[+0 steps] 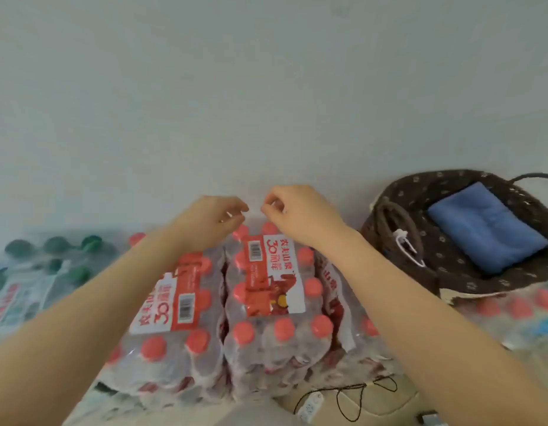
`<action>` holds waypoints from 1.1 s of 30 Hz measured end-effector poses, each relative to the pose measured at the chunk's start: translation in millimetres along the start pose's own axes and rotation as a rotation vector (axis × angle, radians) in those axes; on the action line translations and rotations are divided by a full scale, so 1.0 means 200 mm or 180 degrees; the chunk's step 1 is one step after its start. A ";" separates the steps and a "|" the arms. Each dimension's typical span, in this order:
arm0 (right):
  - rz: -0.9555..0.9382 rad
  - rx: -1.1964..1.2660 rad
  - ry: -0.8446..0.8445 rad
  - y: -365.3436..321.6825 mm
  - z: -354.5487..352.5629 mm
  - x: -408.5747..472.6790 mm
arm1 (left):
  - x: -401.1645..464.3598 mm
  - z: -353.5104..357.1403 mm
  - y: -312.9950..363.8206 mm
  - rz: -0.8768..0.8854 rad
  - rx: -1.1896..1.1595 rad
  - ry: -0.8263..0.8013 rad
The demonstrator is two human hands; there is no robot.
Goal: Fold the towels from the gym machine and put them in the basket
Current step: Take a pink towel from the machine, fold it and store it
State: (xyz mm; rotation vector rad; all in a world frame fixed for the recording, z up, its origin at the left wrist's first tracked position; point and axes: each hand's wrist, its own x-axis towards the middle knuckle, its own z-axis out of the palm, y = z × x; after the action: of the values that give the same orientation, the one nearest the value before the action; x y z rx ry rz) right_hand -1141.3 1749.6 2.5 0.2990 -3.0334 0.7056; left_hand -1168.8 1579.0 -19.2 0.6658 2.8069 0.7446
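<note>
Grip: my left hand (216, 215) and right hand (292, 210) are both raised in front of the pale wall (236, 87), fingers curled, thumb and forefinger tips drawn together as if pinching. I can see nothing between the fingertips; whether either grip holds anything I cannot tell. The two hands are just beside each other, not touching.

Below the hands: shrink-wrapped packs of bottles with red caps (266, 287), stacked side by side, with red-and-white labels. To the left, blurred packs with green caps (51, 256).

To the right, a brown woven basket (451, 256) sits on top of more red-capped packs. One folded blue towel (487, 229) lies flat inside it. A white tag (408, 247) hangs at the basket's near handle.

Near bottom edge: a white power strip (309, 405) and a thin black cord (358, 395).
</note>
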 end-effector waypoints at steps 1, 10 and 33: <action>-0.0190 -0.0041 -0.0227 -0.11 0.09 0.00 | -0.14 -0.01 -0.09 -0.0209 0.0028 0.0026; -0.1563 -0.0324 -0.1511 -1.12 0.83 -0.46 | -1.65 0.01 -0.61 -0.1933 -0.0264 0.0476; -0.4582 -0.0525 -0.2849 -3.61 2.12 -2.09 | -4.93 0.19 -0.77 -0.5460 -0.1199 0.3216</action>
State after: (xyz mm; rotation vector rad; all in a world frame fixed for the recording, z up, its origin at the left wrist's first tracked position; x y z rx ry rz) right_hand -582.5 1005.1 -87.7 2.8428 -2.2096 0.1334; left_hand -341.9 1022.6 -88.6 -2.3331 2.2543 1.0925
